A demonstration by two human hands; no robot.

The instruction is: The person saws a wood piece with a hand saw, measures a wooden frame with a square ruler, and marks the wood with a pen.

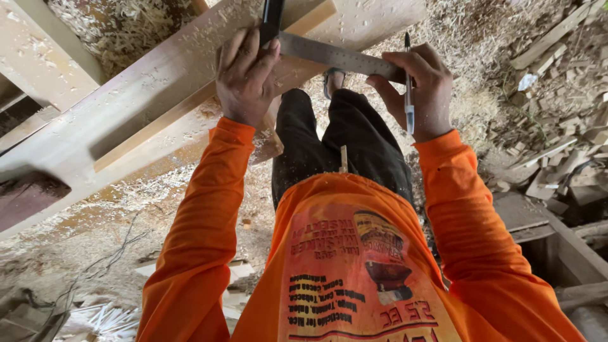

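Two orange sleeves [190,253] fill the nearest part of the view, running from the printed orange shirt [348,272] out to the hands, with black trousers [342,142] showing between them. Past the cuffs, the left hand [246,73] lies palm down with its fingers curled over the black stock of a steel try square [329,56], pressing it against the edge of a pale wooden beam [145,107]; the stock itself runs out under the fingertips toward the top of the frame. The square's metal blade stretches from that hand across to the right hand [421,88], which pinches the blade's far end between thumb and fingers, so the tool bridges the gap between both hands and touches each. The same right hand also grips a pen [408,82], held upright along the fingers with its tip pointing away from the body. The beam, dusted with chips, slants from lower left to upper right beneath the left hand and carries a long rectangular recess cut into its face. Beyond and below, wood shavings [462,38] carpet the ground, and offcuts of scrap timber [557,126] lie heaped at the far right.
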